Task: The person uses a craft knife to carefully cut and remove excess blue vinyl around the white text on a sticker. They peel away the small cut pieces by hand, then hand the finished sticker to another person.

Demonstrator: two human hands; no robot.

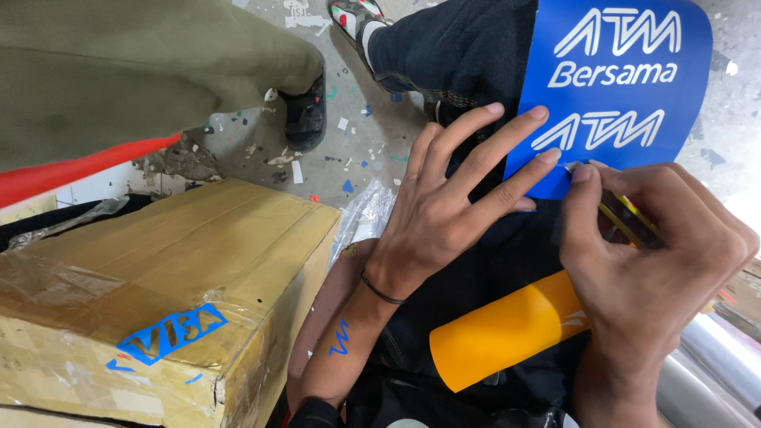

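At far left, a taped cardboard box sits on the floor, a scrap of blue cut vinyl stuck to its near top face; behind it, another person's olive trouser leg and dark shoe stand on the paint-flecked concrete floor. Centre: the left hand lies palm-down on the lap, dark jeans underneath, fingers spread and extended up-right; index and middle tips press on the lower-left edge of the blue sticker sheet, pinning it flat. A thin black band circles that wrist, and a small blue vinyl sliver clings to the forearm. The sheet rests on the thigh, its long axis running from the hands toward the frame top; white lettering on it, not transcribed. Right: the right hand is curled, thumb and forefinger pinching a slim tool, yellowish, kind uncertain, whose tip meets the sheet's lower edge just beside the left fingertips. Both hands touch the sheet at the same corner; the sheet lies up and away from both. Below the right hand, a rolled orange-yellow sheet lies across the lap, axis rising to the right, its right end hidden under the palm. Lower right corner: shiny silver roll, partly in view.
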